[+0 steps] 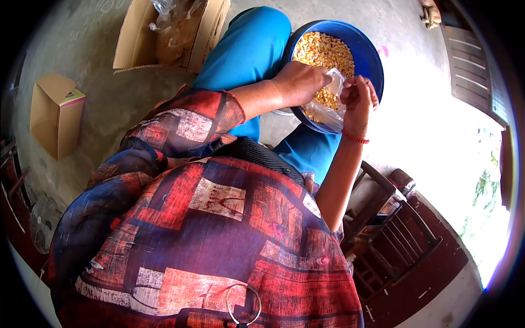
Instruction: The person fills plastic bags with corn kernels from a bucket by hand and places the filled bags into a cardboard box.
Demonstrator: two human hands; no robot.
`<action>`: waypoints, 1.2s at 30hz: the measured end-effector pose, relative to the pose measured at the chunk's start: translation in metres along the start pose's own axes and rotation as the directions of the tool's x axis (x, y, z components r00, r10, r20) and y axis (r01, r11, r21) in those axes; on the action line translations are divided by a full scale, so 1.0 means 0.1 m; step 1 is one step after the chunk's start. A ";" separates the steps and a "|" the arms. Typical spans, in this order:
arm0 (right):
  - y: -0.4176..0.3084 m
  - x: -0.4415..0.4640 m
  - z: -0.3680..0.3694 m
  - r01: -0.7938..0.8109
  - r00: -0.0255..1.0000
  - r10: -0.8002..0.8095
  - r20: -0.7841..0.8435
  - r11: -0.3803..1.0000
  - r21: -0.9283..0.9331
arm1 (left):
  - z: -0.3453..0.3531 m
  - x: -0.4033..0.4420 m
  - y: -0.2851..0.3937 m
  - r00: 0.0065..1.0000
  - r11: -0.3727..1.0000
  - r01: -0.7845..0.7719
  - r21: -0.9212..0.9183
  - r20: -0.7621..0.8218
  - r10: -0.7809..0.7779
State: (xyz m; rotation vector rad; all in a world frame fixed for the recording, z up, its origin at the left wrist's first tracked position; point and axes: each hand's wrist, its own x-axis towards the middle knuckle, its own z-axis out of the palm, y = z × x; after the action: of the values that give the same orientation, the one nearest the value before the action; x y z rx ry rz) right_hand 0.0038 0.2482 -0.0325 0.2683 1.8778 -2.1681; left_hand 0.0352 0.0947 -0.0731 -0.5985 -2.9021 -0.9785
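Observation:
A blue tub point(372, 54) of yellow corn kernels point(322, 48) stands between my knees. Over the kernels, a clear plastic bag point(331, 116) is stretched between my hands, with its mouth at the top. My left hand point(302, 83) is closed on the bag's left edge, reaching across the tub's near rim. On the other side, my right hand point(358, 98), with a red bracelet at the wrist, has its fingers curled and pinches the bag's right edge. Some kernels show beside and through the thin plastic; whether any lie inside it I cannot tell.
An open cardboard box point(134, 38) with plastic bags point(178, 30) in it is on the concrete floor at upper left. A smaller cardboard box point(52, 117) stands further left. A wooden chair point(383, 218) is at lower right, near a bright doorway.

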 end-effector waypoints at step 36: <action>0.39 0.86 0.18 -0.428 0.880 0.384 0.281 0.896 0.116 | 0.06 -0.01 -0.03 0.999 0.998 -0.034 -0.046 -0.006 0.034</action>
State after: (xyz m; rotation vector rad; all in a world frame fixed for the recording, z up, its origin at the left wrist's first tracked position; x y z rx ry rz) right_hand -0.0647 0.2185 -0.0924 0.3675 1.3499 -1.9667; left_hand 0.0357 0.0956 -0.0798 -0.6447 -2.8624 -1.0436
